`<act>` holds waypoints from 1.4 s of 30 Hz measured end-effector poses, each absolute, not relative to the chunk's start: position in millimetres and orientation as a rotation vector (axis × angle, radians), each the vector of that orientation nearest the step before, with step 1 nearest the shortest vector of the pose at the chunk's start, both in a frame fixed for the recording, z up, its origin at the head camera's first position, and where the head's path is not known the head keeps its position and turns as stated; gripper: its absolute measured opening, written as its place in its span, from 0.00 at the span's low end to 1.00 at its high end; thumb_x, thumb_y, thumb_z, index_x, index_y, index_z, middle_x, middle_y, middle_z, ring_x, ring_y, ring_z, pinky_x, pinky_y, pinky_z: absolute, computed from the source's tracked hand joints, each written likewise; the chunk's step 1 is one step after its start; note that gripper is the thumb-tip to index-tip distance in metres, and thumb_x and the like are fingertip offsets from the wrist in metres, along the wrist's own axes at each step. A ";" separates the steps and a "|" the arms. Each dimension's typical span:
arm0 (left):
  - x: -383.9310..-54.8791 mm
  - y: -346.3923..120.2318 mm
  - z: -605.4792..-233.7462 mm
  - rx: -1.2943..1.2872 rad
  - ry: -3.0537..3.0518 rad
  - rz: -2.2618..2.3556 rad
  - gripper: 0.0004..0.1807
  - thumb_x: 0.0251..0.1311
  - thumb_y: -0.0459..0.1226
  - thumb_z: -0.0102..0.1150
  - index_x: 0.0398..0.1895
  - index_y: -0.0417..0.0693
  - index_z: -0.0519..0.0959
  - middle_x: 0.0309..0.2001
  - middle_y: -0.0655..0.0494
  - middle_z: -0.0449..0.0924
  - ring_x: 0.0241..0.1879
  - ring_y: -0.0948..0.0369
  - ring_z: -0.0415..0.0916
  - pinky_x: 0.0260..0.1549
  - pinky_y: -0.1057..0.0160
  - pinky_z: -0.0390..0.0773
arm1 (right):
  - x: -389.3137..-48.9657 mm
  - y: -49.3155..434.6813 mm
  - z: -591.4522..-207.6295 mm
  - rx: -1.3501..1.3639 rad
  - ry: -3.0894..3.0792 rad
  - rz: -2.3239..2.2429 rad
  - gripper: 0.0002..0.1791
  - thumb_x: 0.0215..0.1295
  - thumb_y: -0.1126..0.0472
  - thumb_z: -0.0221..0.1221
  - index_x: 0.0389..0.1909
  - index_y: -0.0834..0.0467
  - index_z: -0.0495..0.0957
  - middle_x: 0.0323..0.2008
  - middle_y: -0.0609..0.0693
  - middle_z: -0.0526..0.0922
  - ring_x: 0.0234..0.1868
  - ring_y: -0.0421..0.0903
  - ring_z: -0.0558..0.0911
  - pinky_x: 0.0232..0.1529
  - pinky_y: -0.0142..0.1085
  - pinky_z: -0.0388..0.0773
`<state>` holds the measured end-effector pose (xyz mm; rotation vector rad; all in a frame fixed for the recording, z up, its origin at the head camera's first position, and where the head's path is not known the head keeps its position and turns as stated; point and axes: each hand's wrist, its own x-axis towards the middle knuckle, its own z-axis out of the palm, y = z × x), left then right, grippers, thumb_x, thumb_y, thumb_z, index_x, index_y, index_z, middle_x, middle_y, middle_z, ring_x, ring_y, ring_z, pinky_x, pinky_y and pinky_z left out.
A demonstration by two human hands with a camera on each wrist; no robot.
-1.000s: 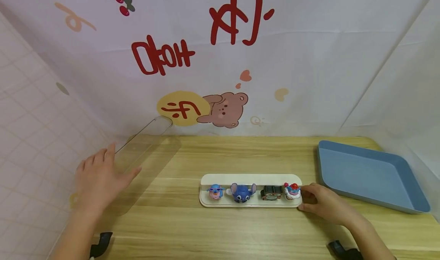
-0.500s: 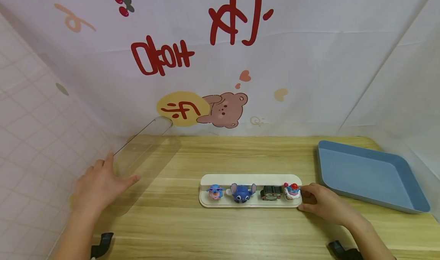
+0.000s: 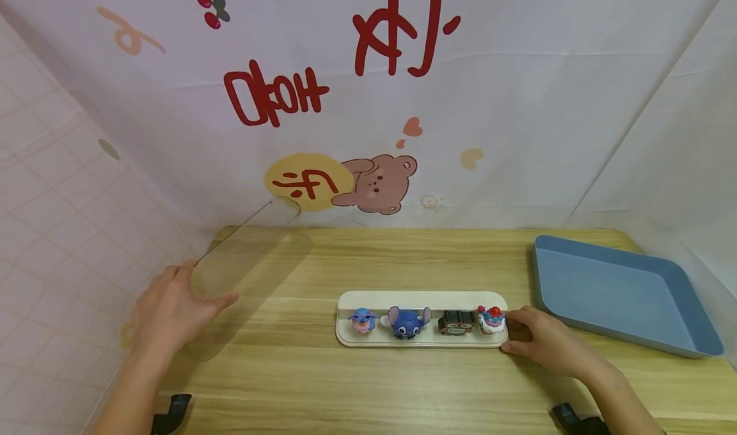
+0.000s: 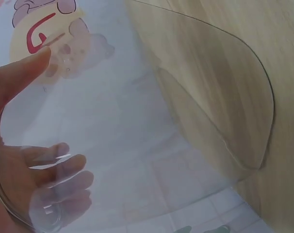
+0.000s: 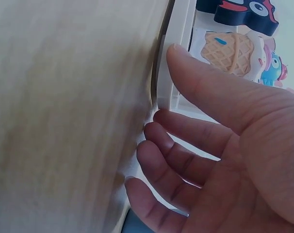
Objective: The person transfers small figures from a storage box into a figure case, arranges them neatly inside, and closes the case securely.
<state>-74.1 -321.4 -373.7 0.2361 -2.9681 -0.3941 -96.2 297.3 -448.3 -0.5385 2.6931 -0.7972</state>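
Observation:
At the left of the head view, my left hand (image 3: pixel 173 310) holds a clear, round-ended plastic cover (image 3: pixel 250 262), tilted above the table. The left wrist view shows the thumb (image 4: pixel 28 73) on one side and the fingers (image 4: pixel 64 177) seen through the plastic. My right hand (image 3: pixel 547 342) grips the right end of a long cream display stand (image 3: pixel 414 300), thumb at its front corner and fingers bent at the end. Small toy figures stand along it: one in sunglasses (image 3: pixel 362 320), a big-eared blue one (image 3: pixel 406 323), a dark blocky one (image 3: pixel 457 323) and an ice-cream-like one (image 3: pixel 491 320).
A shallow blue-grey tray (image 3: pixel 610 294) lies at the right, just beyond my right hand. White printed cloth (image 3: pixel 518 102) rises behind the wooden table (image 3: pixel 414 390) and at both sides. Black curved pieces (image 3: pixel 173 413) sit by the wrists.
My left fingers, spread upward a second ago, now lie lower against the cover's edge. The cover's far end has shifted slightly right. My right hand stays at the stand's end.

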 end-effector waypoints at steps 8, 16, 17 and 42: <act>-70.4 -318.3 -375.1 0.206 -2.897 -0.384 0.61 0.46 0.71 0.73 0.68 0.31 0.71 0.57 0.28 0.75 0.51 0.30 0.74 0.35 0.33 0.76 | -95.1 297.8 -450.6 -0.539 2.674 -0.809 0.31 0.63 0.48 0.73 0.59 0.65 0.81 0.46 0.45 0.82 0.49 0.48 0.84 0.47 0.39 0.84; -65.9 -320.8 -373.9 0.126 -2.798 -0.312 0.58 0.42 0.65 0.79 0.67 0.33 0.73 0.56 0.29 0.76 0.49 0.31 0.75 0.33 0.34 0.77 | -95.4 297.8 -451.0 -0.575 2.683 -0.805 0.30 0.64 0.48 0.73 0.58 0.64 0.82 0.45 0.44 0.82 0.48 0.46 0.84 0.47 0.38 0.84; -65.8 -320.9 -373.4 0.101 -2.775 -0.302 0.57 0.41 0.64 0.80 0.67 0.33 0.73 0.56 0.29 0.77 0.48 0.31 0.76 0.32 0.34 0.78 | -95.3 297.8 -450.7 -0.573 2.684 -0.804 0.30 0.64 0.48 0.73 0.58 0.64 0.82 0.45 0.44 0.82 0.48 0.46 0.84 0.47 0.37 0.84; -87.6 -298.9 -339.1 -0.505 -2.428 -0.418 0.51 0.24 0.50 0.85 0.62 0.40 0.82 0.53 0.44 0.84 0.50 0.42 0.81 0.40 0.40 0.80 | -95.3 299.8 -450.0 -0.592 2.725 -0.750 0.33 0.63 0.48 0.73 0.60 0.69 0.80 0.45 0.46 0.80 0.47 0.47 0.84 0.46 0.41 0.84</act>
